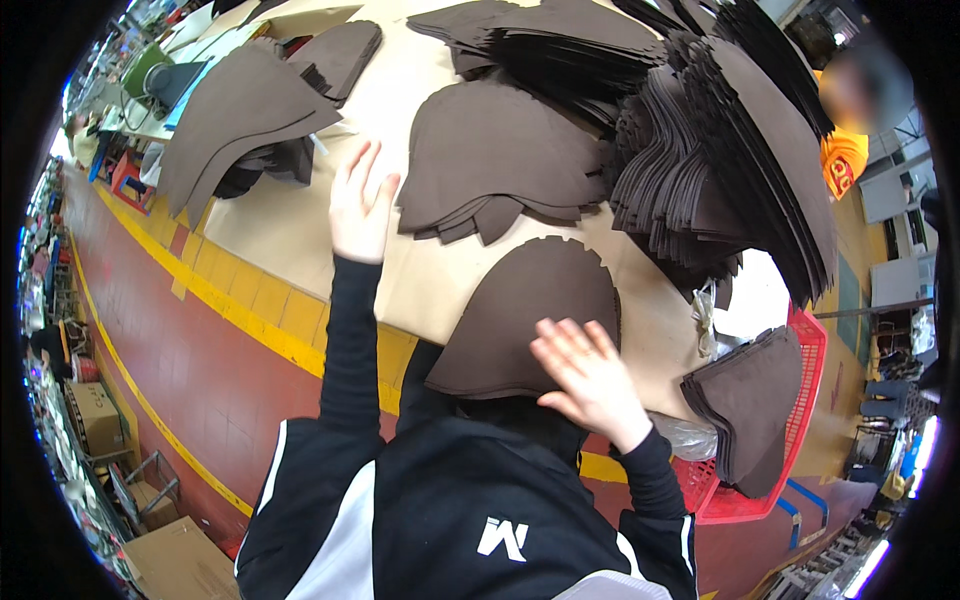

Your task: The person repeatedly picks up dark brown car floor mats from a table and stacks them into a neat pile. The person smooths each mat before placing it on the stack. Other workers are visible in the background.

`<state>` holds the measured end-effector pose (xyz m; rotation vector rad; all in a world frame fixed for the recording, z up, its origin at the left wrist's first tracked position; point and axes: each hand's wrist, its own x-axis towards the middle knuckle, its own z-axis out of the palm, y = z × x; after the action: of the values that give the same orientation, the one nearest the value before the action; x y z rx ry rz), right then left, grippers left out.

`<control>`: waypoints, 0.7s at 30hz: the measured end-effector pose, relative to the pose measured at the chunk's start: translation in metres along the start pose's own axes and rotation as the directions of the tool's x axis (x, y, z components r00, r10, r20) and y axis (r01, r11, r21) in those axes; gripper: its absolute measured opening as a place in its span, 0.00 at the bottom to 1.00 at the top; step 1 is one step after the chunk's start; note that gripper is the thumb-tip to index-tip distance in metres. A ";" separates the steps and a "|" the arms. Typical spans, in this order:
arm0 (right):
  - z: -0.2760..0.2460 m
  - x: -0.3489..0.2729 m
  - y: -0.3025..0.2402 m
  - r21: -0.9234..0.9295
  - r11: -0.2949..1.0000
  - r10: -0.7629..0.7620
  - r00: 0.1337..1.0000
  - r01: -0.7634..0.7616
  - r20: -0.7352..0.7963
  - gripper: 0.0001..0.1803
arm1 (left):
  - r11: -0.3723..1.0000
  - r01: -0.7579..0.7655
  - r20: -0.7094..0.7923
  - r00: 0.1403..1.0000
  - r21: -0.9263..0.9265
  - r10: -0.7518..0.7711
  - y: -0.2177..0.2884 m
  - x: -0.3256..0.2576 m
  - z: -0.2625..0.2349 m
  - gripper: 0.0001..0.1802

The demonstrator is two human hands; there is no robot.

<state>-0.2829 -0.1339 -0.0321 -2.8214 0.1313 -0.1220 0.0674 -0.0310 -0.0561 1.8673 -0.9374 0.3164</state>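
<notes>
A dark brown curved cut piece (520, 315) lies at the near edge of the cardboard-covered table (290, 225). My right hand (585, 375) rests flat on its lower right part, fingers spread. My left hand (358, 205) is raised over the bare cardboard with fingers apart, holding nothing, just left of a low stack of the same brown pieces (495, 160).
A tall fanned pile of brown pieces (720, 140) fills the right of the table, another stack (240, 115) sits far left. A red plastic basket (810, 420) holding more pieces stands at the right. A person in orange (845, 160) is behind. Cardboard boxes (95, 415) stand on the red floor.
</notes>
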 end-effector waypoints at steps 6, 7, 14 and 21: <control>0.029 0.035 0.010 -0.011 0.999 -0.052 0.997 0.053 0.062 0.27 | 0.987 0.147 0.500 0.860 -0.060 -0.097 0.046 -0.123 -0.015 0.34; 0.028 0.042 0.024 -0.056 0.998 -0.028 0.997 0.032 0.065 0.27 | 0.974 0.228 0.556 0.809 0.007 -0.193 0.055 -0.141 -0.016 0.44; 0.027 0.077 0.116 0.155 0.956 0.264 0.961 -0.250 -0.078 0.26 | 0.860 0.510 0.544 0.723 -0.006 -0.425 0.076 -0.157 -0.015 0.36; 0.009 0.028 0.095 0.158 0.925 0.375 0.902 -0.346 -0.215 0.27 | 0.901 0.431 0.461 0.809 -0.041 -0.366 0.056 -0.153 -0.012 0.26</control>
<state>-0.2611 -0.2239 -0.0687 -2.6013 0.6770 -0.3746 -0.0726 0.0388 -0.1023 1.9802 -0.8005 -0.4481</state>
